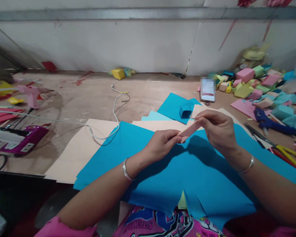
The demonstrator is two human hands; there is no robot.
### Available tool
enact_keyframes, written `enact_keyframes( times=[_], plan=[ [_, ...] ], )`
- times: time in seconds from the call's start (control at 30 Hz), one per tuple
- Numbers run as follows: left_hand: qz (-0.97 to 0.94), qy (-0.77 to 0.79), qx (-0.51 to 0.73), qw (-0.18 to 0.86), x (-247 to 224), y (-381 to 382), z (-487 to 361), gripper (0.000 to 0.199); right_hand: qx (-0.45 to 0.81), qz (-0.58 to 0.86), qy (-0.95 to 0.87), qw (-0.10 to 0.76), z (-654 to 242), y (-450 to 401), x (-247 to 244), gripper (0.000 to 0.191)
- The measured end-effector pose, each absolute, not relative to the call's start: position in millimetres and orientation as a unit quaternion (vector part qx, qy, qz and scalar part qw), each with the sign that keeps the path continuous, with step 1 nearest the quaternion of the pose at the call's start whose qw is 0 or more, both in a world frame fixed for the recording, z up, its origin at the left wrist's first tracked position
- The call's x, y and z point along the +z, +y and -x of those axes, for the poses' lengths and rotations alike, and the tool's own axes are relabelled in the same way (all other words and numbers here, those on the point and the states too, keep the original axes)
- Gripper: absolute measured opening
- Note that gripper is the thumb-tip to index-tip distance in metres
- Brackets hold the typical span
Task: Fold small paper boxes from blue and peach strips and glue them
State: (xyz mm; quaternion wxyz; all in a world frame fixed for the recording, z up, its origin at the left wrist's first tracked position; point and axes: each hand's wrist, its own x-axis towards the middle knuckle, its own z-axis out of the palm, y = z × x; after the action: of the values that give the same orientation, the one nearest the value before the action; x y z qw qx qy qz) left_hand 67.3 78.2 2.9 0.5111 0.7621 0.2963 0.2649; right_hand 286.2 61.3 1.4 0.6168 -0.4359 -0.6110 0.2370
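Note:
A small folded strip of peach paper (189, 131) is held between both hands above a large blue sheet (148, 174). My left hand (164, 143) pinches its lower left end, fingers closed. The upper right end is gripped by the thumb and fingers of my right hand (217, 126). Just behind the strip, a small blue paper box (185, 112) stands on a smaller blue sheet (171, 106). Peach sheets (81, 144) lie partly under the large blue one.
Folded paper pieces (246, 75) are heaped at the right, near a phone (207, 89), a blue glue gun (271, 125) and scissors (283, 149). A pink glue gun (32, 95) and purple power strip (28, 140) are left. A white cable (114, 110) crosses the table.

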Motion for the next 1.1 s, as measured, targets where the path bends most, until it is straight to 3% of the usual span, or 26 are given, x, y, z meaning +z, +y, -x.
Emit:
enact_keyframes(
  times=[0.3, 0.5, 0.63, 0.73, 0.97, 1.1],
  plan=[
    [-0.818, 0.334, 0.272, 0.381, 4.5, 75.1, -67.6, 0.023, 0.372, 0.480, -0.539, 0.584, -274.5, 58.5, 2.2, 0.021],
    [-0.702, 0.326, 0.313, 0.550, 4.7, 70.2, -73.9, 0.013, 0.342, 0.464, -0.542, 0.611, -271.8, 55.6, 4.3, 0.014],
    [-0.641, 0.319, 0.365, 0.595, -3.8, 66.3, -78.5, 0.048, 0.384, 0.451, -0.497, 0.634, -272.0, 60.2, 2.5, 0.016],
    [-0.637, 0.326, 0.433, 0.548, -9.9, 63.1, -80.0, 0.055, 0.434, 0.462, -0.424, 0.647, -273.9, 67.2, -5.9, 0.022],
    [-0.752, 0.272, 0.501, 0.331, -8.7, 64.5, -76.0, 0.027, 0.480, 0.452, -0.349, 0.666, -274.7, 74.1, -19.4, 0.024],
    [-0.765, 0.254, 0.509, 0.300, -6.5, 66.6, -76.1, 0.024, 0.500, 0.443, -0.346, 0.659, -268.3, 69.3, -15.3, 0.024]
  ],
)
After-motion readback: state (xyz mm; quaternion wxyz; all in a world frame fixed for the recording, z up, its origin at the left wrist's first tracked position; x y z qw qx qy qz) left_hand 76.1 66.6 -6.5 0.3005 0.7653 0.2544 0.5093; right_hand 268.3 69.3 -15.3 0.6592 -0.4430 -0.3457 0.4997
